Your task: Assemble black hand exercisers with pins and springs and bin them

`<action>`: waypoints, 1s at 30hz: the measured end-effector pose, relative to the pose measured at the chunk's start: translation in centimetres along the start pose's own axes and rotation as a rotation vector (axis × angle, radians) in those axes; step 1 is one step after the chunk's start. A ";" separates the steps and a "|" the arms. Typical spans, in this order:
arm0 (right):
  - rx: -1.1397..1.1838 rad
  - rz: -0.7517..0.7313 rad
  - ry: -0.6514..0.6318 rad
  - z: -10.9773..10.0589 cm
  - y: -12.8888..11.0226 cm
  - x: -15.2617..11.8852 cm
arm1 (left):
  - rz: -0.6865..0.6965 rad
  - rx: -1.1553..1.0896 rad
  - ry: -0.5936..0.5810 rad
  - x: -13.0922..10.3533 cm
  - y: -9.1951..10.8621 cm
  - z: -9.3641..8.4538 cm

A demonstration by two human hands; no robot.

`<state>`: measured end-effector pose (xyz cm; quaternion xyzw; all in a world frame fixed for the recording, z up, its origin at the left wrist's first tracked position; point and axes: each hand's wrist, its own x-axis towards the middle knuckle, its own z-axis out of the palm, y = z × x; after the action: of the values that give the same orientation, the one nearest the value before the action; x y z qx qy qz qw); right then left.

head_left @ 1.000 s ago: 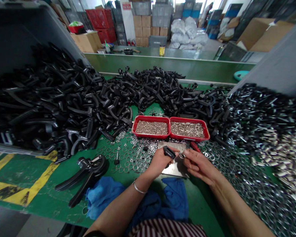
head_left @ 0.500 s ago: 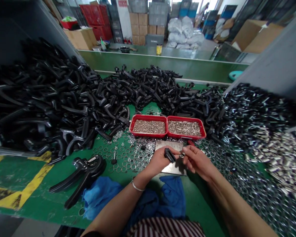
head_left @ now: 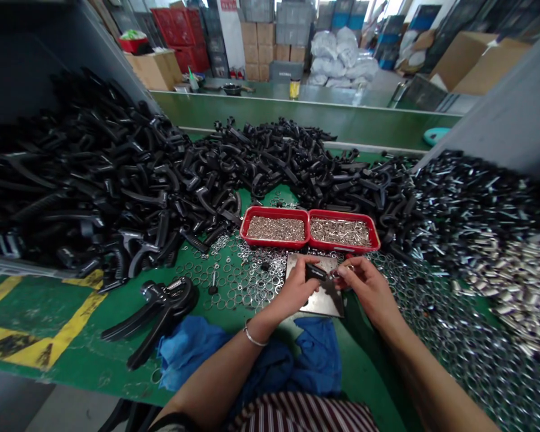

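Observation:
My left hand (head_left: 297, 289) is closed around a small black plastic part (head_left: 315, 272), holding it above a flat metal plate (head_left: 324, 305). Just to its right, my right hand (head_left: 368, 289) pinches a small metal ring (head_left: 335, 273) by the end of that part; whether the two touch I cannot tell. Beyond the plate stand two red trays side by side: the left tray (head_left: 274, 245) holds tiny metal pieces, the right tray (head_left: 346, 248) holds small metal pins. A black spring clamp (head_left: 162, 306) lies on the green bench to the left.
Black plastic clamp parts (head_left: 270, 150) are heaped along the back and left. Loose metal rings (head_left: 445, 324) cover the right side, beside piles of black-headed bolts (head_left: 472, 186) and metal sleeves (head_left: 522, 288). A blue cloth (head_left: 317, 354) lies at the front edge.
The black part in my left hand has turned from pointing toward me to lying more sideways. My right fingers have shifted slightly up and right. The whole view has moved a little.

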<state>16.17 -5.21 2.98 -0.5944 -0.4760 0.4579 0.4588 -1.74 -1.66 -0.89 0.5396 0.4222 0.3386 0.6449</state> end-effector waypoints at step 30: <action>-0.789 -0.324 0.137 -7.9 3.9 -2.5 | 0.064 -0.480 -0.071 -1.0 1.8 0.1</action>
<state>24.18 -9.09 0.65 -0.6708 -0.6702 0.1222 0.2931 -2.06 -2.19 1.10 0.3957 0.2892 0.4302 0.7581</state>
